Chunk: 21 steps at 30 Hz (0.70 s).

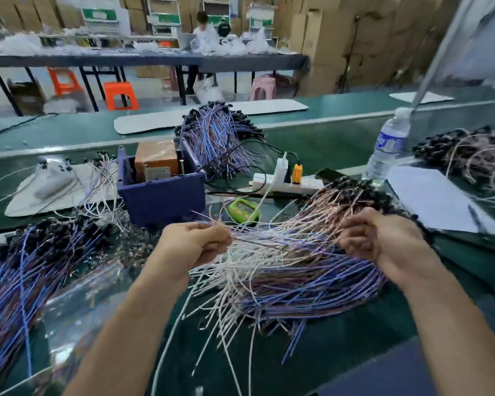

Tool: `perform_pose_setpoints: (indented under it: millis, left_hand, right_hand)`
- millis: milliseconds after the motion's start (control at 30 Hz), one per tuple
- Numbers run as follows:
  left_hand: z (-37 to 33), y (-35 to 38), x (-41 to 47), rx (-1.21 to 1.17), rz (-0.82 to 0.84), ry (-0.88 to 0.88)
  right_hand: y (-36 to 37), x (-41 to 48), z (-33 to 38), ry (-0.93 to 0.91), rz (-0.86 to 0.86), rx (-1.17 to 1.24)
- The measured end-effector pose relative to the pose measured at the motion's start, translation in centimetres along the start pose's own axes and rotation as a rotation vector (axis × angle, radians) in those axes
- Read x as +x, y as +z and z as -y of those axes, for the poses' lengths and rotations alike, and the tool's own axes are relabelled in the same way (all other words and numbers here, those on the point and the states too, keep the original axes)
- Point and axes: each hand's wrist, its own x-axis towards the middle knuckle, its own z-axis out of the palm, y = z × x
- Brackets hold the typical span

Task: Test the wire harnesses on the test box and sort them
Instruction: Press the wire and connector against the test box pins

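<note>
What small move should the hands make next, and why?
Probably draw one harness clear of the wire pile: the left hand pinches its ends, the right hand grips strands, all tangled together; the blue test box stands just behind.

What we cannot make out around the hands

The fingertips of our left hand [195, 244] and right hand [366, 235] curl out of sight among the wire harnesses [283, 267] between them, so we cannot count the strands each grips. Beyond the left hand, the label on the orange unit [155, 161] in the test box [160, 195] is too small to read. The green timer [243, 210] just beyond both hands is half covered by wires, its display unreadable. The bundle [26, 267] left of the left hand runs off the picture's edge, as does the heap [475, 155] beyond the right hand. The label on the bottle [389, 141] is blurred.
</note>
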Motion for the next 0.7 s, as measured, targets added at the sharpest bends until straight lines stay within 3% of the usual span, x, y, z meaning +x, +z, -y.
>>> perform_pose_setpoints:
  millis: [100,200,300,367,500,700]
  left_hand:
    - [1.2,1.4,-0.6,0.101,-0.039,0.022]
    - [1.9,2.6,-1.4,0.474,-0.003,0.102]
    - [2.5,3.9,-2.4,0.895,0.034,0.255]
    - [2.9,4.9,-2.9,0.964,0.023,0.325]
    - [4.4,6.6,-3.1,1.034,-0.066,0.416]
    - [4.9,6.2,-3.4,1.178,-0.193,0.453]
  right_hand:
    - [-3.2,-0.3,-1.4,-0.110,-0.243,-0.428]
    - [-5.8,0.5,-1.7,-0.216,-0.465,-0.815]
    - [-7.0,1.4,-1.7,-0.175,-0.490,-1.063]
    - [-7.1,1.8,-1.6,-0.119,-0.479,-1.189]
    - [-6.9,2.1,-1.8,-0.116,-0.459,-1.143]
    - [-3.6,-0.7,-4.2,-0.319,-0.427,-1.039]
